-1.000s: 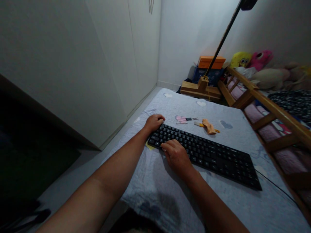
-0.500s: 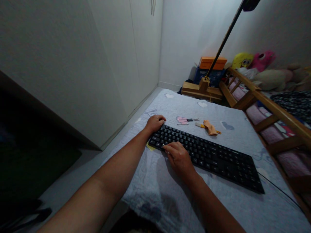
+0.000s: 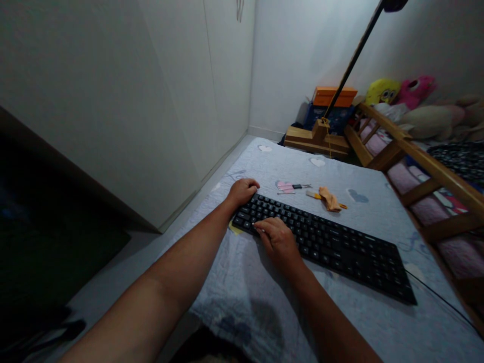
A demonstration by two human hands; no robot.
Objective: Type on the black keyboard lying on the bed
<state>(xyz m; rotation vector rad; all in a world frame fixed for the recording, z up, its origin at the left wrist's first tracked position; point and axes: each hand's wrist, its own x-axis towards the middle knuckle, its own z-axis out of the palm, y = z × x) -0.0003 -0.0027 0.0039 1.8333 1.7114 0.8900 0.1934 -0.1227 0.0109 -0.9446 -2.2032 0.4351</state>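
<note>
A black keyboard (image 3: pixel 333 243) lies at a slant across the quilted surface. My left hand (image 3: pixel 243 192) is closed around its far left corner, fingers curled over the edge. Over the lower left keys, my right hand (image 3: pixel 278 237) pinches a small white-tipped stick, seemingly a cotton swab (image 3: pixel 254 225), with most of it hidden by the fingers. Beyond the keyboard lie tweezers (image 3: pixel 300 186) with a dark grip and a thin cotton swab (image 3: pixel 286 192). An orange cloth (image 3: pixel 329 199) is wrapped over a yellow-handled brush (image 3: pixel 313 194) to their right.
A pale quilted cover (image 3: pixel 227 267) spreads beneath everything. Tall white cabinet doors (image 3: pixel 170 101) rise on the left. A wooden bed rail (image 3: pixel 427 156) runs along the right, and a wooden stand (image 3: pixel 313 138) with a slanted pole is behind. The keyboard's cable (image 3: pixel 442 297) trails right.
The white tip at my right fingers has shifted slightly over the keys. My left hand keeps its hold on the keyboard corner. The whole view has moved a little.
</note>
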